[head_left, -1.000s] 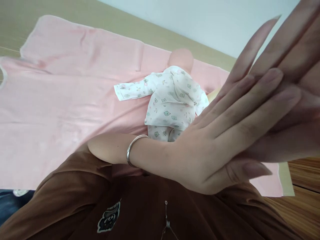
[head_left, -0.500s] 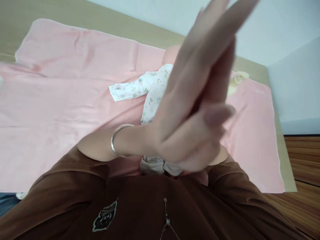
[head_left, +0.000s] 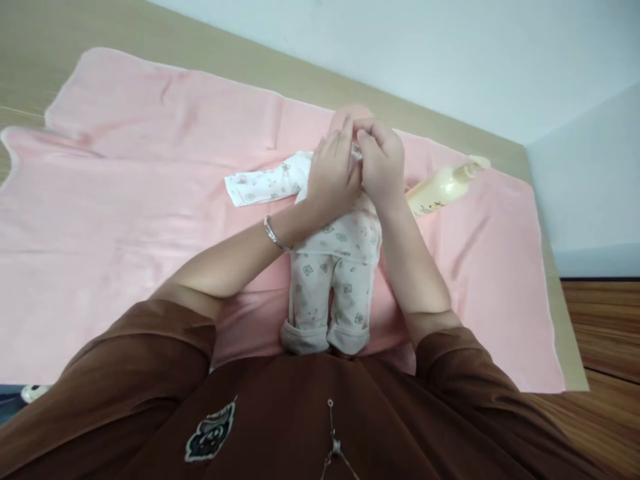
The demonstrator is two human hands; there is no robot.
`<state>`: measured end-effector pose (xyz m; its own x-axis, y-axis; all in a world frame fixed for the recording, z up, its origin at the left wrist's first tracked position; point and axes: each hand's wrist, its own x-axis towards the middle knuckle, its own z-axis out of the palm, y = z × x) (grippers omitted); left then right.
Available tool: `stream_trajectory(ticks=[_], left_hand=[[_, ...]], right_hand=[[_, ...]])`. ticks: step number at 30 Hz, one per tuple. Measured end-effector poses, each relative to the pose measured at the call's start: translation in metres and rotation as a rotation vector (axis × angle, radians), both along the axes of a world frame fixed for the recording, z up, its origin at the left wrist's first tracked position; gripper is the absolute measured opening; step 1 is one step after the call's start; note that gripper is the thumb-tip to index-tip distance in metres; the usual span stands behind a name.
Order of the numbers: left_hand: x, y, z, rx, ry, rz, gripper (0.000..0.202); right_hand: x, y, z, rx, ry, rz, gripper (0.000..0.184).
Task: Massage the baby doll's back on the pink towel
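A baby doll in white printed clothes [head_left: 333,243] lies on its back, its cuffed trouser legs toward me. Its head [head_left: 351,112] is mostly hidden behind my hands. Above the doll's upper chest my left hand [head_left: 333,170], with a silver bangle at the wrist, has its fingers stretched out and pointing away from me. Against its fingertips, my right hand [head_left: 385,160] is closed, fingers bent inward. What lies between the hands, if anything, is hidden. I cannot tell whether either hand touches the clothes.
A pale yellow pump bottle [head_left: 437,190] lies tilted to the right of the doll, partly behind my right forearm. Beneath them spreads a pink cloth [head_left: 150,213] on a wooden-coloured table [head_left: 563,320]. A white wall [head_left: 450,60] borders the far side.
My hands have come down and away from the camera to over the doll's chest. The doll's trousers and the bottle's body, hidden before, now show.
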<state>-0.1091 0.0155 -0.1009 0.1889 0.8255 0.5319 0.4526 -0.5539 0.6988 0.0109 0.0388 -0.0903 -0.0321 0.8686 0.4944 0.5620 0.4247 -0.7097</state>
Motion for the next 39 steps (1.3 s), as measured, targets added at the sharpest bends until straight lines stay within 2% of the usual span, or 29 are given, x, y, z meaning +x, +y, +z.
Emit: stream_trajectory(ticks=[3,6,9,12,14,16,19,21,24,26,30,35,39], left_hand=[[0.003,0.006,-0.011,-0.077,0.152,0.066,0.051],[0.002,0.006,-0.018,-0.057,0.146,0.083,0.049],[-0.002,0.006,-0.022,-0.019,0.12,0.07,0.049],[-0.009,0.008,-0.026,-0.002,0.162,0.026,0.043],[-0.017,0.011,-0.031,-0.012,0.197,0.006,0.039],[-0.024,0.015,-0.037,-0.044,0.219,0.015,0.037],[-0.031,0.019,-0.046,-0.083,0.198,0.068,0.039],[-0.031,0.02,-0.049,-0.075,0.16,0.101,0.038],[-0.03,0.018,-0.049,-0.066,0.135,0.128,0.033],[-0.028,0.017,-0.047,-0.077,0.149,0.133,0.033],[-0.028,0.015,-0.044,-0.055,0.156,0.135,0.035],[-0.03,0.017,-0.047,-0.053,0.163,0.113,0.037],[-0.032,0.018,-0.045,-0.065,0.172,0.092,0.038]], right_hand=[[-0.002,-0.01,-0.008,-0.026,0.023,-0.075,0.035],[-0.002,-0.022,-0.017,-0.019,0.026,-0.114,0.035],[0.013,-0.029,-0.028,0.023,-0.062,-0.057,0.039],[0.033,-0.03,-0.038,0.066,-0.192,0.008,0.051],[0.041,-0.03,-0.041,0.024,-0.319,-0.007,0.059],[0.039,-0.033,-0.036,-0.094,-0.458,-0.072,0.059],[0.024,-0.047,-0.018,-0.295,-0.6,-0.198,0.064],[0.011,-0.063,-0.005,-0.347,-0.661,-0.228,0.068],[-0.006,-0.084,0.011,-0.326,-0.721,-0.135,0.067],[-0.013,-0.089,0.016,-0.314,-0.733,-0.046,0.064],[-0.007,-0.072,0.017,-0.403,-0.704,0.02,0.065],[0.017,-0.045,0.012,-0.485,-0.646,-0.114,0.074],[0.024,-0.046,0.011,-0.516,-0.688,-0.188,0.078]])
